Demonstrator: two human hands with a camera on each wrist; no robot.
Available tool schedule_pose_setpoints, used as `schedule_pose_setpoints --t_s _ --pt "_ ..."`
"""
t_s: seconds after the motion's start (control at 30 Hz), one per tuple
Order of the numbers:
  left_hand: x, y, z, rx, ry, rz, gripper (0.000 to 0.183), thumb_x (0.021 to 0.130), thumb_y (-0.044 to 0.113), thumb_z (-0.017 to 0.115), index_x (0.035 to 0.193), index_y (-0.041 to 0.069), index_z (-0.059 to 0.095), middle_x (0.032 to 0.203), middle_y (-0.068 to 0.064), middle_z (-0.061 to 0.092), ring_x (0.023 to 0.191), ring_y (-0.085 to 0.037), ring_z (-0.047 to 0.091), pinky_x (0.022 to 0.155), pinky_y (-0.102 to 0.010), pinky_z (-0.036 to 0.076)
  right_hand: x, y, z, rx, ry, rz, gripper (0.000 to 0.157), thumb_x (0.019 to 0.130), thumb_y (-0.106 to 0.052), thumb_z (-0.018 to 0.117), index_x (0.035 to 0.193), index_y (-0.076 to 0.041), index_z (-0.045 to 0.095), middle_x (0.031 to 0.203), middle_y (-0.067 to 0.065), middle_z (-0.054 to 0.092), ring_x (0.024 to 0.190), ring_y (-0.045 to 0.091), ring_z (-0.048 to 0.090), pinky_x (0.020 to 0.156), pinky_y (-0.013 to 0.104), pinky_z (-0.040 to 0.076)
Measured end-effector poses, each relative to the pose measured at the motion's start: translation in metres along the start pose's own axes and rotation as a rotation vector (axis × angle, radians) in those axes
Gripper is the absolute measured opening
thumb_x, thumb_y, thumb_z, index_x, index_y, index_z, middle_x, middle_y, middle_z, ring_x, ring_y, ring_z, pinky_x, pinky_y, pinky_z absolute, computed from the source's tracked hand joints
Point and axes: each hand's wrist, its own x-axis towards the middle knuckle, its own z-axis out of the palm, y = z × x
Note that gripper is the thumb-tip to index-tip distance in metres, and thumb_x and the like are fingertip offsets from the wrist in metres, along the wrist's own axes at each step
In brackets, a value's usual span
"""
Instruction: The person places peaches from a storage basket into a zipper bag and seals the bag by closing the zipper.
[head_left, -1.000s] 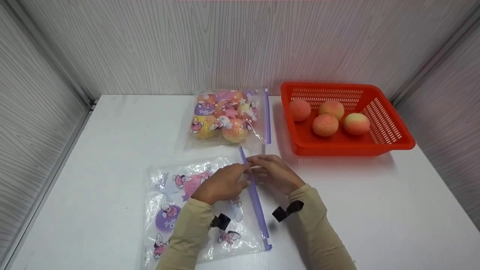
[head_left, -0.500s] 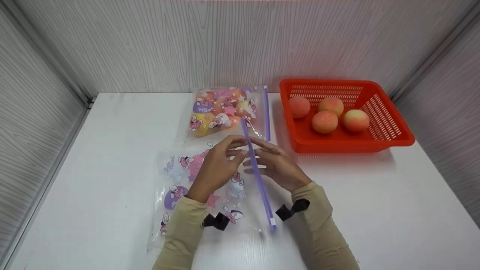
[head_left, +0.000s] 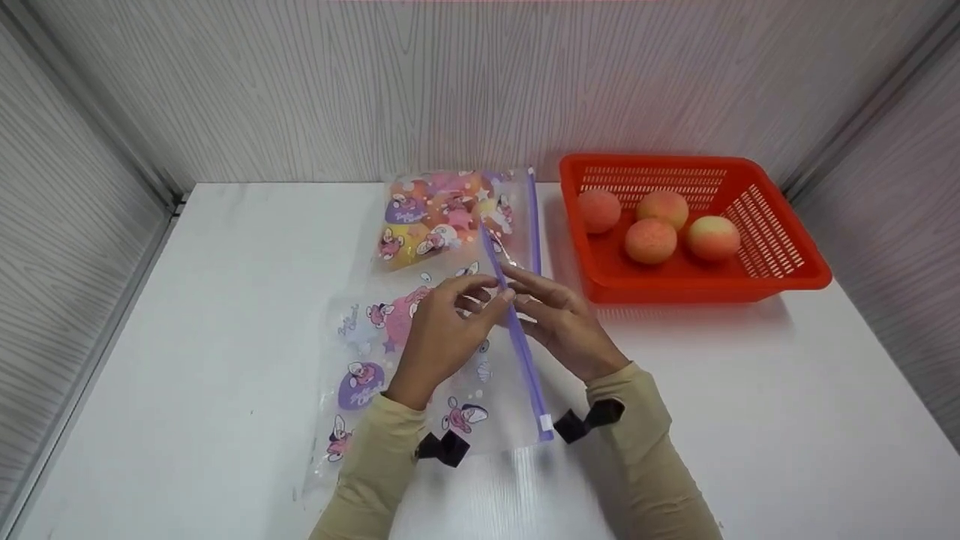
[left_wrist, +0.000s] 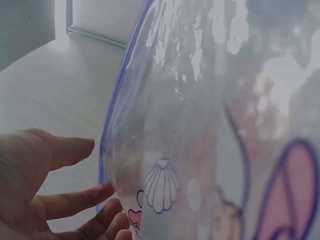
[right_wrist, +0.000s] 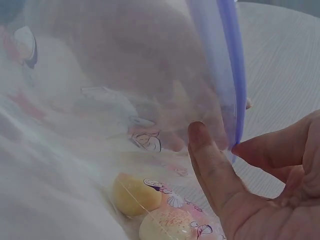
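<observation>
A clear zip bag (head_left: 480, 405) with pink and purple cartoon prints is raised partly off the table, its purple zip strip (head_left: 529, 367) slanting between my two hands. My left hand (head_left: 444, 326) pinches the strip's upper part from the left, thumb lying across it. In the left wrist view the left thumb (left_wrist: 75, 150) and fingers come from both sides of the bag's edge. Opposite it, my right hand (head_left: 574, 326) pinches the same edge; the right wrist view has its thumb (right_wrist: 250, 150) at the strip and a finger along the film. A white slider (head_left: 546, 422) sits at the strip's near end.
Behind lies a second zip bag (head_left: 450, 214) filled with round fruit, partly overlapped by the raised bag. A red plastic basket (head_left: 697, 289) at the back right holds several peaches (head_left: 650, 241). A wood-grain wall (head_left: 300, 90) closes off the table's back.
Both hands have lifted the bag's zip edge and moved it toward the back. The left thumb has come across onto the strip. The filled bag and basket stay in place.
</observation>
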Motion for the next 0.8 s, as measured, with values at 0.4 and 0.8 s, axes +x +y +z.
schedule_pose_setpoints --t_s 0.4,0.8 --pt "-0.001 -0.001 -0.005 -0.081 -0.06 0.01 0.037 0.098 0.028 0.069 0.127 0.005 0.069 0.098 -0.007 0.068 0.088 -0.025 0.069 0.077 -0.033 0.061 -0.002 -0.004 0.003 -0.114 0.04 -0.023 0.045 0.103 -0.01 0.056 0.147 -0.003 0.05 0.14 0.018 0.055 0.124 0.035 0.058 0.109 0.048 0.047" --pt "0.0 0.0 -0.013 -0.171 -0.156 -0.063 0.04 0.096 0.024 0.072 0.132 0.007 0.067 0.106 -0.009 0.07 0.094 -0.028 0.071 0.075 -0.036 0.062 -0.004 -0.006 0.004 -0.177 0.061 -0.007 0.048 0.096 -0.007 0.067 0.142 0.001 0.054 0.12 0.021 0.061 0.111 0.034 0.066 0.102 0.048 0.052"
